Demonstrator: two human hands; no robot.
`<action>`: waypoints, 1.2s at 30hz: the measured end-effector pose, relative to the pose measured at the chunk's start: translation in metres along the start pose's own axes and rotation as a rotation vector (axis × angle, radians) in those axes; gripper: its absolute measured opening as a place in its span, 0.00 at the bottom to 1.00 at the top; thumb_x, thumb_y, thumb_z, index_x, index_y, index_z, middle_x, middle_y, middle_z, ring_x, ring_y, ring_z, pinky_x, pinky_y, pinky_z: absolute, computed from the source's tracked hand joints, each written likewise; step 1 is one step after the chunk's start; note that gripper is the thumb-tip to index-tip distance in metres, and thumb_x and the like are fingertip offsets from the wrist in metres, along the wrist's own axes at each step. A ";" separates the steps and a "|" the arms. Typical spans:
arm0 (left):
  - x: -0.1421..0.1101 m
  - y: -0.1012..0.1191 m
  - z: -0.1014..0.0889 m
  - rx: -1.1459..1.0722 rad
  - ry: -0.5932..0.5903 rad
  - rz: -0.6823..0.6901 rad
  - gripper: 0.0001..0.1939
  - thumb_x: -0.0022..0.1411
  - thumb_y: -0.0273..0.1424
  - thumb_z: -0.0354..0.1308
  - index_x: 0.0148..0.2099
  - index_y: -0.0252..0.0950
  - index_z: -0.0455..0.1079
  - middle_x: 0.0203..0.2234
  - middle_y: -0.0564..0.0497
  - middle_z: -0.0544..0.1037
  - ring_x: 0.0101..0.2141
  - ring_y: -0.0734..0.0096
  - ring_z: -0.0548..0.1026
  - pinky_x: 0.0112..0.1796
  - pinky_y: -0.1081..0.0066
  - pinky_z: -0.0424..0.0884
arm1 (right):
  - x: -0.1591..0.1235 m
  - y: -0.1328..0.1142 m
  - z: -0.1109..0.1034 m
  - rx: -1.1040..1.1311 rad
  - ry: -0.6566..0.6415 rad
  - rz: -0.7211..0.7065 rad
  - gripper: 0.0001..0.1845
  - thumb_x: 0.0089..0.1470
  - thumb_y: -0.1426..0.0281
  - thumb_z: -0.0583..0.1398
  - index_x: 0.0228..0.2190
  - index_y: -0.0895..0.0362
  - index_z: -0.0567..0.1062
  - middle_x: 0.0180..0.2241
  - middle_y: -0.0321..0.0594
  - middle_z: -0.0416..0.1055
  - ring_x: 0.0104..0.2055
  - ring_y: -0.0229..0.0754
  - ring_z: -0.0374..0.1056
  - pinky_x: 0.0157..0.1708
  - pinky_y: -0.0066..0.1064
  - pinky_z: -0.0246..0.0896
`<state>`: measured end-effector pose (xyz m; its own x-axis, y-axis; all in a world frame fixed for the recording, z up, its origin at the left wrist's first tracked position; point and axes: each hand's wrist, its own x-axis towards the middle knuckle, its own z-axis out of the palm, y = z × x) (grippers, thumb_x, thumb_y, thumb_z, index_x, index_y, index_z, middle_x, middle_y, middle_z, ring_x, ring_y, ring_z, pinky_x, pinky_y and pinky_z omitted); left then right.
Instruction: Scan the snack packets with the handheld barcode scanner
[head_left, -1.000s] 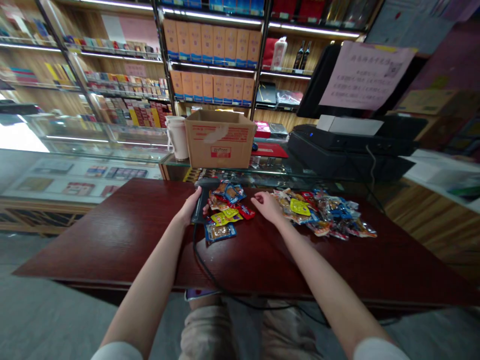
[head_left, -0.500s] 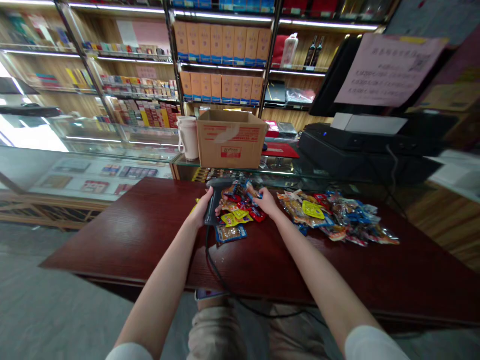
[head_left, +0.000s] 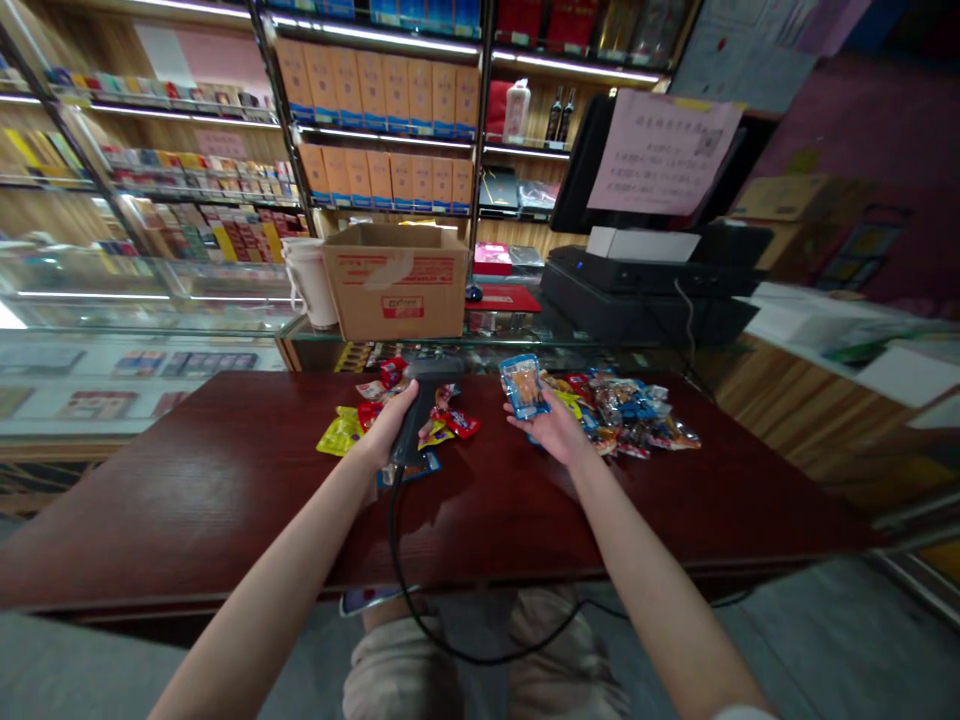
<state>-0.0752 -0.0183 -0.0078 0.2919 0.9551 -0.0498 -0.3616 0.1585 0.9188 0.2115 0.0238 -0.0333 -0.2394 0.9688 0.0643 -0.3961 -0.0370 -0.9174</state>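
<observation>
Where blue ends—packet (head_left: 523,386) shows brown.

head view | behind and above tabletop (head_left: 187,480) — faces forward, down | tabletop near, shelves (head_left: 382,142) farther

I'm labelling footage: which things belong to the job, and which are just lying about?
In use:
black corded handheld scanner, left hand
blue-edged rectangular plastic packet, right hand
multicoloured plastic packets, two piles

Lying about:
open brown cardboard box
tall white cup
</observation>
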 end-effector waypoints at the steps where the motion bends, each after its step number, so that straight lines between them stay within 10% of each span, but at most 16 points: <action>1: 0.003 0.000 0.008 0.010 -0.019 0.006 0.29 0.64 0.55 0.57 0.43 0.31 0.74 0.14 0.55 0.66 0.14 0.75 0.63 0.16 0.76 0.61 | 0.000 0.000 -0.002 -0.018 0.017 -0.008 0.21 0.54 0.52 0.64 0.46 0.45 0.66 0.48 0.37 0.78 0.46 0.49 0.79 0.47 0.50 0.74; 8: 0.021 -0.012 0.042 0.078 -0.085 0.004 0.33 0.64 0.56 0.55 0.48 0.27 0.75 0.13 0.54 0.66 0.14 0.75 0.64 0.16 0.76 0.59 | -0.001 0.005 0.000 -0.057 0.039 -0.060 0.26 0.52 0.52 0.65 0.49 0.44 0.64 0.52 0.39 0.76 0.47 0.52 0.79 0.47 0.54 0.74; 36: 0.019 -0.022 0.033 -0.046 -0.108 -0.006 0.27 0.64 0.53 0.59 0.46 0.31 0.73 0.20 0.52 0.72 0.14 0.78 0.63 0.15 0.76 0.61 | -0.006 0.014 0.006 -0.172 0.039 -0.077 0.31 0.51 0.50 0.65 0.52 0.45 0.63 0.49 0.41 0.76 0.43 0.50 0.79 0.44 0.50 0.76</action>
<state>-0.0329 -0.0122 -0.0156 0.3873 0.9219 -0.0104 -0.3988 0.1777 0.8996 0.2019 0.0156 -0.0437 -0.1783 0.9761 0.1243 -0.2537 0.0765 -0.9643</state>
